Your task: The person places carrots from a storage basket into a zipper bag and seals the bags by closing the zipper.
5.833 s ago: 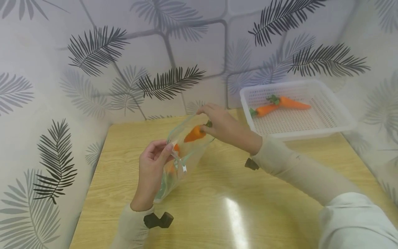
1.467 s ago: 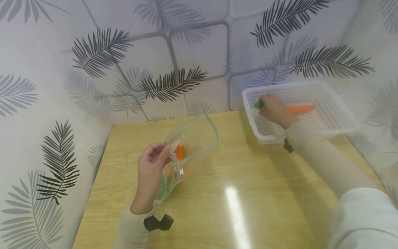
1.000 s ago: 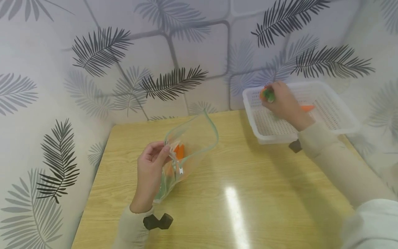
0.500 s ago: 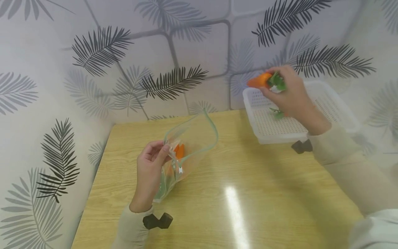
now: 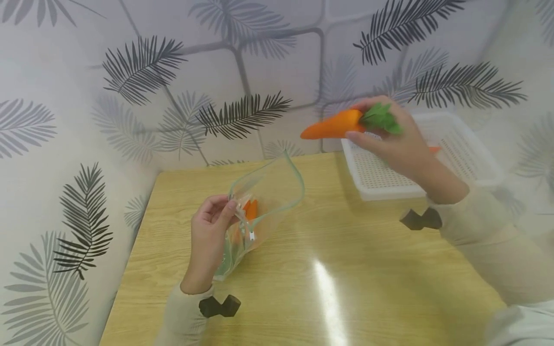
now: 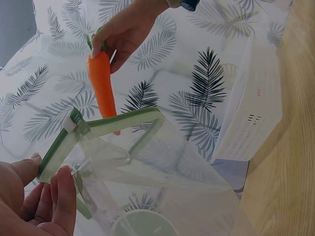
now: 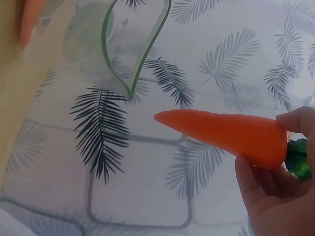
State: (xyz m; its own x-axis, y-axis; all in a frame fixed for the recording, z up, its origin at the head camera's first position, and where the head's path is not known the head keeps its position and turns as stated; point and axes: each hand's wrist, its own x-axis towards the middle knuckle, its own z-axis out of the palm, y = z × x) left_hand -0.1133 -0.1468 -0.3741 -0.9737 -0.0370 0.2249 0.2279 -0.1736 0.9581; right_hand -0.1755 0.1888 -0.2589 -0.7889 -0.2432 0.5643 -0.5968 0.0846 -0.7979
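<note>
My left hand [image 5: 210, 240] pinches the left edge of a clear zip bag [image 5: 277, 192] with a green-edged mouth, which stands open. Orange carrots [image 5: 251, 210] show inside the bag, their lower parts blurred by the plastic. In the head view my right hand [image 5: 398, 139] holds another carrot [image 5: 333, 125] by its thick end, between thumb and fingers, with the green leaves beside the palm. The carrot's tip points left, above and to the right of the bag's mouth. From the left wrist, the carrot [image 6: 102, 83] appears beyond the bag's rim.
A white perforated basket [image 5: 389, 192] stands at the table's back right, partly hidden behind the right hand. An orange carrot tip [image 5: 434, 150] shows in it. The wooden table [image 5: 346, 269] meets a leaf-patterned backdrop [image 5: 281, 72] at the back.
Earlier, my right hand was putting a carrot into the bag. It then reached into the basket, lifted out another carrot and brought it left. My left hand has stayed on the bag.
</note>
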